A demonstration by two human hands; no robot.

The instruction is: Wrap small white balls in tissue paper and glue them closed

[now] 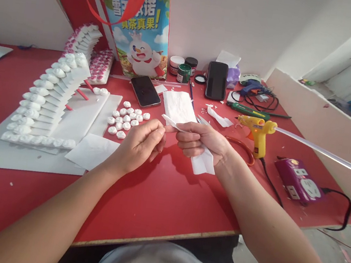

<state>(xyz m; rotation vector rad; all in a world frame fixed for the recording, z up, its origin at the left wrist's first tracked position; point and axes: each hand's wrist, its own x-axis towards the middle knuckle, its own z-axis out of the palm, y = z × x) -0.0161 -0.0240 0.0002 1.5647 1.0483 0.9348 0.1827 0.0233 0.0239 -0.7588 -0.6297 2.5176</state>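
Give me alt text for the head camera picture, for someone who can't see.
A person's left hand and right hand meet over a red table, the right holding white paper. On the left are small white rosettes and a curved white stepped model; on the right, a yellow glue gun and purple power strip. A shopping bag stands behind.

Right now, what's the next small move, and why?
I'd probably curl the white paper's narrow end with the left hand, right hand holding firm. That end pokes out near the left fingertips, the loose tail hangs below the right palm, and small white rosettes lie close by. Whether the left fingers already pinch it isn't clear.
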